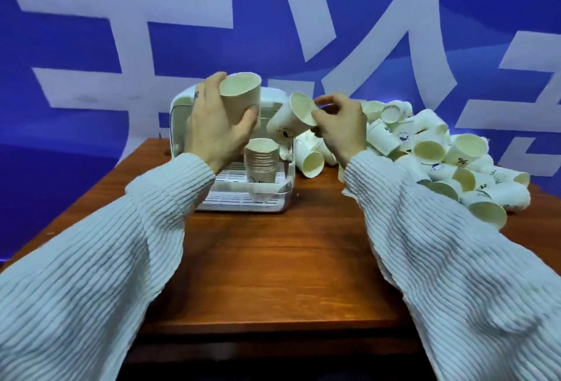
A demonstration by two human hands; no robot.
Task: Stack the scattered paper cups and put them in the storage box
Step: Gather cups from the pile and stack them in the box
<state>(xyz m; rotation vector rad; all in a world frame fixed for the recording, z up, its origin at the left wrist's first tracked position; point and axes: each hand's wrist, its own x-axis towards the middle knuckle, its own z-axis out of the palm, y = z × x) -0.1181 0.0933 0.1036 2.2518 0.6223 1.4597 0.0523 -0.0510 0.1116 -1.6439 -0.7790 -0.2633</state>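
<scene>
Gripping one paper cup, the left hand wraps its wall; the right hand pinches a second cup at the rim. Both look light and crushable, best held by the sidewall.

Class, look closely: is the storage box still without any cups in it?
No. A stack of nested cups already stands upright on the slatted floor of the open storage box, below the cup in the left hand.

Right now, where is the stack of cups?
In the head view, the stack stands upright inside the white box, left of centre on the table, below the left hand.
</scene>
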